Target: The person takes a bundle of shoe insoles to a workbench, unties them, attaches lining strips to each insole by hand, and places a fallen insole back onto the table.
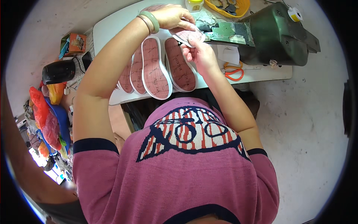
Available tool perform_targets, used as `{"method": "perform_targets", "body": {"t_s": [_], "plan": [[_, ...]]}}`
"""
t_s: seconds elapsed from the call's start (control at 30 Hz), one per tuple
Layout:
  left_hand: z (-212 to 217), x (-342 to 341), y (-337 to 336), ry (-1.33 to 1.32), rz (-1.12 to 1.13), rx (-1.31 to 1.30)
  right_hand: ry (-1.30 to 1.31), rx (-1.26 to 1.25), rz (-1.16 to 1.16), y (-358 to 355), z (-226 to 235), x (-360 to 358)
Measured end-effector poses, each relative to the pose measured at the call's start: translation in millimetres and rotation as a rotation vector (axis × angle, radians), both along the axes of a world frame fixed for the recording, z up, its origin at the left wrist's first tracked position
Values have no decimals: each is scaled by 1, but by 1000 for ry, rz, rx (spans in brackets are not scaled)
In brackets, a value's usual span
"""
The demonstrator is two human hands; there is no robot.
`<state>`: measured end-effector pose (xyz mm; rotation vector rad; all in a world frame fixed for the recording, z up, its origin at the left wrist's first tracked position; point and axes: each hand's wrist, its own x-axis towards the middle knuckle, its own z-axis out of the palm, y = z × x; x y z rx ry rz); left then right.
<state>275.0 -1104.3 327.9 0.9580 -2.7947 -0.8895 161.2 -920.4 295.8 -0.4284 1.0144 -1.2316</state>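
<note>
My left hand (pixel 172 16), with a green bangle on the wrist, and my right hand (pixel 201 52) both grip one pink shoe insole (pixel 188 35) with a white rim, held just above the white table (pixel 108 26). The left fingers pinch its upper edge, the right fingers its lower end. It lies in front of the green sewing machine (pixel 278 35). Below it, several similar pink insoles (pixel 156 69) lie fanned out side by side on the table's near edge.
Orange-handled scissors (pixel 234 74) lie on the table right of my right wrist. A yellow basket (pixel 227 7) and a small yellow jar (pixel 194 4) stand at the back. On the floor at left are a black cylinder (pixel 58 71), an orange box (pixel 76 43) and coloured bags (pixel 46 119).
</note>
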Motion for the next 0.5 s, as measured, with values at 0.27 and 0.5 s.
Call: {"method": "perform_targets", "body": {"t_s": [0.27,0.5], "plan": [[31,9,35,-77,-93,186,195,-3,8,2,5,-16],[12,23,61,27,123,173,310,-64,4,5,2,-22]]}}
